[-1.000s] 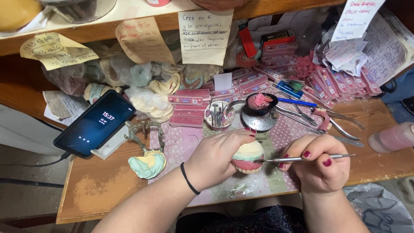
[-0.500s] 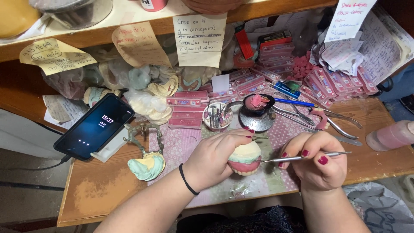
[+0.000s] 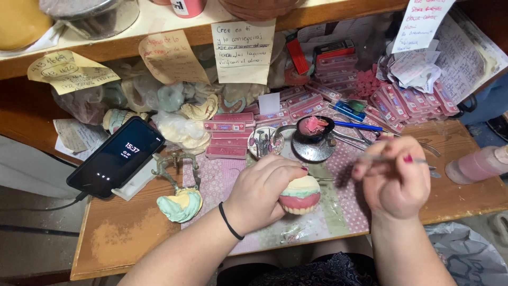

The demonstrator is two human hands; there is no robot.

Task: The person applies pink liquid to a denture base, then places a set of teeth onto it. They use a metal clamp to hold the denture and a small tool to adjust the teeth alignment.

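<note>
Head view, denture model [image 3: 300, 195] gripped in left hand [image 3: 263, 194]

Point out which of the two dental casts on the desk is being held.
The pink-gummed dental model in the left hand; the green-and-yellow cast on the metal articulator lies untouched to its left.

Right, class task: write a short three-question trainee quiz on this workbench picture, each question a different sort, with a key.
1. True or false: the left hand grips the denture model.
2. Which does the right hand hold? A) the blue pen B) a thin metal tool C) the phone
3. What lies in the small black dish?

Key: 1 true. 2 B. 3 Pink material.
</note>
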